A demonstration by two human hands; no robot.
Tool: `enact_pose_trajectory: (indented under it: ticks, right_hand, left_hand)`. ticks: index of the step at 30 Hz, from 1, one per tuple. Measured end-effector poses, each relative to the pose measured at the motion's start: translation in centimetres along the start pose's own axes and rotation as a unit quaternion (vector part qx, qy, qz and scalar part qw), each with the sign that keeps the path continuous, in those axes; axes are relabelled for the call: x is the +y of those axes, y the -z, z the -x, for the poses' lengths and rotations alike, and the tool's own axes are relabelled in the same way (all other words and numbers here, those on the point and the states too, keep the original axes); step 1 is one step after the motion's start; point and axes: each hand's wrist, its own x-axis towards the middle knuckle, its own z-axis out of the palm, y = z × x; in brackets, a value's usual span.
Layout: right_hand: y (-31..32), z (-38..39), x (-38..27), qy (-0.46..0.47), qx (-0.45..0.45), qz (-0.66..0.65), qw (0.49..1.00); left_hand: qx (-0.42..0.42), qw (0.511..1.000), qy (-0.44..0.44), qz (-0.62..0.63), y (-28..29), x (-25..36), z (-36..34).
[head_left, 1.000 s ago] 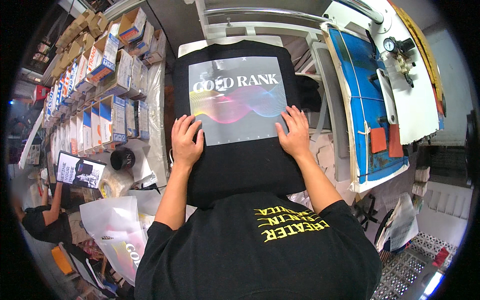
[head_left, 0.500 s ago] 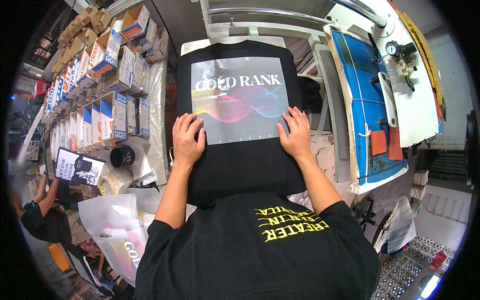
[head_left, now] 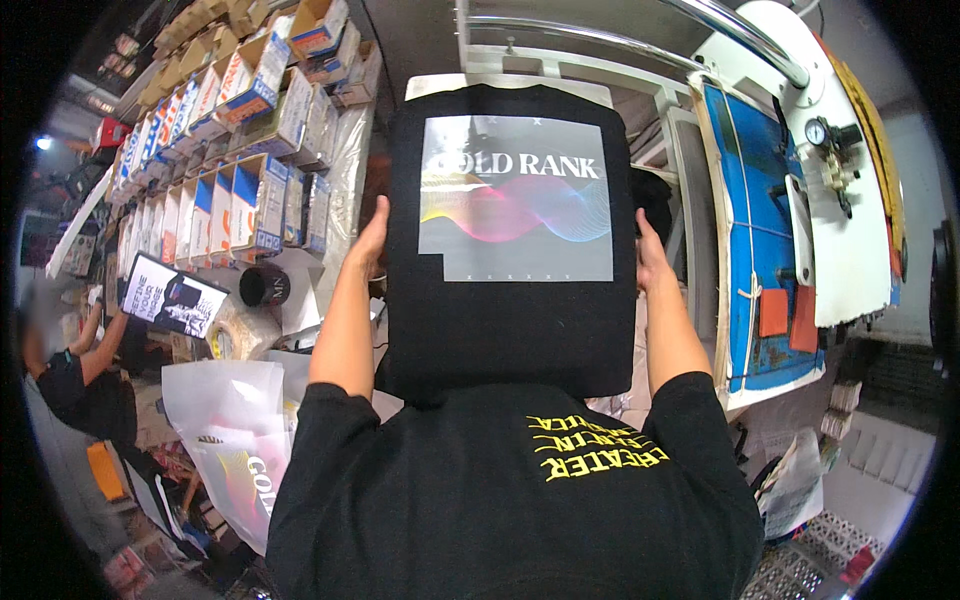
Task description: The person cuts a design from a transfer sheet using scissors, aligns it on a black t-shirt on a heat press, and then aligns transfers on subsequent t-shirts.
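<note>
The printed film (head_left: 520, 232) lies flat on the spread black shirt (head_left: 510, 335), seemingly centred to keep its design square. The white board (head_left: 425, 87), showing beyond the shirt's far edge, apparently keeps the cloth level. The left hand (head_left: 371, 237) and right hand (head_left: 653, 257) flank the shirt, presumably for even control; whether their partly hidden fingers pinch or spread cannot be told.

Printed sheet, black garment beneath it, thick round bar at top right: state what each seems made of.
Printed sheet: probably glossy plastic film, as glare patches wash over its grey surface.
Black garment: matte fabric, judging by its soft, sheenless drape; fibre unclear.
Thick round bar: likely polished metal, perhaps chromed, given its sharp mirror-like streaks.
</note>
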Motion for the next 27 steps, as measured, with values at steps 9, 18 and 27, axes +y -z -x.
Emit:
enact_pose_trajectory:
  ticks: [9,18,27]
  right_hand:
    - [4.0,-3.2,-4.4,0.306,0.091,-0.195,0.928]
    - [5.5,-4.1,-4.4,0.363,0.087,-0.195,0.907]
    - [3.5,-2.1,-4.5,0.355,0.039,-0.247,0.901]
  left_hand:
    - [-0.079,0.906,-0.220,0.353,0.6,1.7,0.0]
    - [0.074,0.850,-0.308,0.421,4.5,1.4,-3.9]
    - [-0.054,0.867,-0.242,0.432,6.5,1.7,-3.9]
